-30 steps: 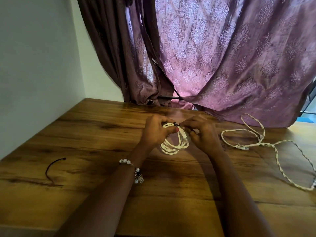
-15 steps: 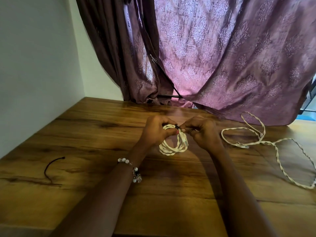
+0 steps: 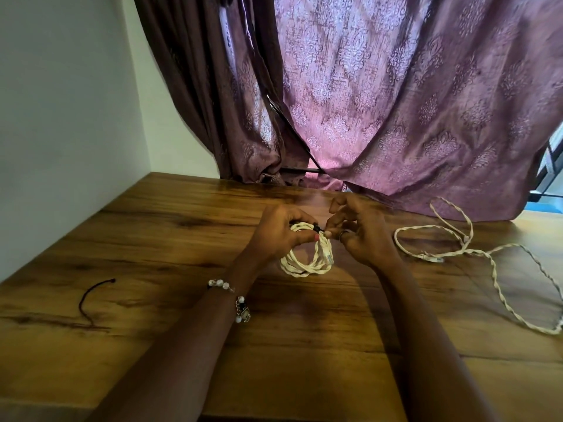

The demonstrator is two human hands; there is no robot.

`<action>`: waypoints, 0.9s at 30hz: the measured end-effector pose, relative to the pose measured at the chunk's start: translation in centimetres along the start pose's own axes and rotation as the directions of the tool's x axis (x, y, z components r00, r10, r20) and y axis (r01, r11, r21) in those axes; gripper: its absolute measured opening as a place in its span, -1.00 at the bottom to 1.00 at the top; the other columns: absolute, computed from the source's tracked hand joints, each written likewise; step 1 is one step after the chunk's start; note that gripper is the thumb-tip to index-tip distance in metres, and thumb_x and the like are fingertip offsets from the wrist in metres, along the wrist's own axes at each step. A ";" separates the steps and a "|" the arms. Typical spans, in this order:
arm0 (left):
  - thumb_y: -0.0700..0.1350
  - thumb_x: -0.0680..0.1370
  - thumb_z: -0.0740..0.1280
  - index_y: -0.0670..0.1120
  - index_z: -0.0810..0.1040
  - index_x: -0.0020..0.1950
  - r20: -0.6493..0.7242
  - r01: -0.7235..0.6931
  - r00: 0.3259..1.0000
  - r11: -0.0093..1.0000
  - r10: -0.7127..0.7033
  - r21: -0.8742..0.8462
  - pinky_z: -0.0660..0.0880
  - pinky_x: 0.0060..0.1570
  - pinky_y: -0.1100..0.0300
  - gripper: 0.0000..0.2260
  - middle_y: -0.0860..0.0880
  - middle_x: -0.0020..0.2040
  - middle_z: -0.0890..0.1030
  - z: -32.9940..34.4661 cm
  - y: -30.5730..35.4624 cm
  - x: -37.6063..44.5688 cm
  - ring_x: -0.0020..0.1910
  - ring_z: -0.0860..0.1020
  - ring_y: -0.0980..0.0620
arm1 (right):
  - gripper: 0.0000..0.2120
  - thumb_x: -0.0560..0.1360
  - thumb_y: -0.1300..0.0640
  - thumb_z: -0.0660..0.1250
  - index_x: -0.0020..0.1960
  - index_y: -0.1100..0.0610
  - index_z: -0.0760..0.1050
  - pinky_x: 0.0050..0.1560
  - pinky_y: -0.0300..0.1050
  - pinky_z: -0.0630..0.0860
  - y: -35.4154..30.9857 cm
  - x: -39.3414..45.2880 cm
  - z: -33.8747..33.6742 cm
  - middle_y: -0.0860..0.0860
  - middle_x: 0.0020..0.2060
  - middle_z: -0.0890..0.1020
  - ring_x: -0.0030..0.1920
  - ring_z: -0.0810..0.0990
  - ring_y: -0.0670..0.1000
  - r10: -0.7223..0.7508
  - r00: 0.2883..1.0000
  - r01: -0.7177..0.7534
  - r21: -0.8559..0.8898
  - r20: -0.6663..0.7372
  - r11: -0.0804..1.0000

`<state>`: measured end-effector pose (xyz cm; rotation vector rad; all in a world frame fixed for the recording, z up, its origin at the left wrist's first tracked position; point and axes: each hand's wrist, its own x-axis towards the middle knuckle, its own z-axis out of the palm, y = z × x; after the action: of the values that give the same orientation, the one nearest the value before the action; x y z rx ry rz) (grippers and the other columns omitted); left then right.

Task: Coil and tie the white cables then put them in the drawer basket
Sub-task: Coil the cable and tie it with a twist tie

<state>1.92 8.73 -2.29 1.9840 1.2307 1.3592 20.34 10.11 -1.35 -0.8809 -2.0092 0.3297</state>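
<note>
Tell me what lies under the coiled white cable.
Under the coiled white cable, held up by the left hand and right hand, only bare wooden table in shadow shows. The hands hide the coil's top, except a black tie.

Dim, backlit; wide-angle edge distortion

No readable text, label, brand, number or sign appears anywhere in view.
</note>
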 end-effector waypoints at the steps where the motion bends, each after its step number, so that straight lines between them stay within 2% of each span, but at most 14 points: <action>1: -0.26 0.32 0.54 -0.22 0.68 -0.03 0.004 -0.005 1.000 1.000 0.005 -0.004 0.58 -0.13 0.14 -0.76 -0.10 -0.11 0.70 0.0 0.0 0.0 -0.17 0.65 0.04 | -0.55 0.32 0.53 0.39 0.01 0.11 0.38 -0.19 -0.37 0.52 0.0 0.0 0.0 -0.02 -0.31 0.65 -0.23 0.65 -0.12 0.002 1.000 -0.002 0.002 0.002 1.000; 4: -0.27 0.32 0.54 -0.23 0.68 -0.03 0.025 -0.040 0.999 0.999 0.040 0.006 0.57 -0.14 0.20 -0.76 -0.10 -0.11 0.70 -0.2 0.1 0.0 -0.19 0.63 0.09 | -0.54 0.34 0.54 0.38 -0.02 0.06 0.34 -0.20 -0.34 0.54 -0.1 0.0 -0.1 0.03 -0.31 0.65 -0.24 0.65 -0.11 0.017 1.000 -0.017 0.029 0.010 0.999; 8: -0.26 0.32 0.54 -0.23 0.68 -0.03 0.037 -0.083 0.996 0.996 0.082 0.024 0.55 -0.15 0.22 -0.76 -0.10 -0.11 0.70 -0.2 0.0 0.1 -0.18 0.62 0.12 | -0.50 0.34 0.52 0.40 -0.07 -0.03 0.33 -0.17 -0.20 0.61 -0.3 -0.1 -0.1 -0.07 -0.34 0.63 -0.23 0.67 -0.05 0.040 0.999 -0.041 0.082 0.015 0.996; 12: -0.25 0.32 0.55 -0.21 0.69 -0.03 0.055 -0.103 0.993 0.994 0.101 0.037 0.56 -0.14 0.20 -0.75 -0.10 -0.10 0.70 -0.2 -0.2 0.2 -0.15 0.62 0.09 | -0.53 0.36 0.54 0.38 -0.08 0.02 0.33 -0.20 -0.27 0.57 -0.4 -0.1 -0.3 0.01 -0.29 0.66 -0.21 0.68 -0.08 0.064 0.998 -0.066 0.109 0.025 0.992; 15: -0.25 0.31 0.55 -0.20 0.69 -0.02 0.081 -0.114 0.991 0.992 0.110 0.056 0.52 -0.17 0.26 -0.74 -0.10 -0.11 0.70 0.1 -0.2 0.3 -0.15 0.62 0.10 | -0.56 0.35 0.54 0.40 -0.08 0.05 0.36 -0.19 -0.22 0.60 -0.7 0.0 -0.4 0.04 -0.30 0.64 -0.23 0.66 -0.08 0.074 0.997 -0.073 0.132 0.002 0.989; 19: -0.25 0.30 0.56 -0.21 0.69 -0.05 0.018 -0.103 0.995 0.994 0.103 0.018 0.55 -0.18 0.17 -0.75 -0.12 -0.15 0.70 0.7 -0.5 0.2 -0.20 0.64 0.04 | -0.67 0.33 0.51 0.42 -0.07 0.17 0.46 -0.22 -0.16 0.62 -0.6 0.7 -0.2 -0.04 -0.27 0.56 -0.26 0.58 -0.13 0.007 0.999 -0.007 0.002 0.033 1.000; 22: -0.24 0.31 0.56 -0.19 0.69 -0.05 -0.025 -0.050 0.998 0.998 0.049 -0.036 0.60 -0.13 0.07 -0.76 -0.07 -0.15 0.70 0.6 -0.7 0.0 -0.19 0.66 0.05 | -0.69 0.34 0.51 0.42 -0.01 0.21 0.58 -0.19 -0.27 0.60 0.1 0.6 -0.4 0.00 -0.22 0.61 -0.21 0.60 -0.11 0.008 0.999 -0.006 -0.031 0.052 1.000; 24: -0.24 0.30 0.56 -0.19 0.69 -0.04 -0.045 -0.011 0.999 0.997 0.007 -0.078 0.61 -0.12 0.00 -0.75 -0.07 -0.14 0.70 0.5 -0.9 0.1 -0.19 0.66 0.04 | -0.75 0.35 0.47 0.43 -0.05 0.20 0.65 -0.17 -0.38 0.55 0.4 0.3 -0.6 0.03 -0.20 0.68 -0.16 0.63 -0.10 -0.002 0.999 0.005 -0.063 0.045 0.998; 27: -0.25 0.30 0.56 -0.19 0.69 -0.06 -0.046 -0.004 0.999 0.997 0.001 -0.073 0.61 -0.16 0.02 -0.76 -0.07 -0.17 0.70 0.5 -0.8 0.2 -0.23 0.65 0.07 | -0.84 0.36 0.40 0.47 -0.12 0.20 0.68 -0.19 -0.38 0.53 0.6 0.2 -0.6 0.03 -0.21 0.69 -0.18 0.64 -0.07 0.004 1.000 -0.003 -0.077 0.014 0.997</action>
<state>2.08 9.33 -3.00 1.9150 1.1811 1.4376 21.01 10.65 -1.23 -0.9323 -2.0450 0.2622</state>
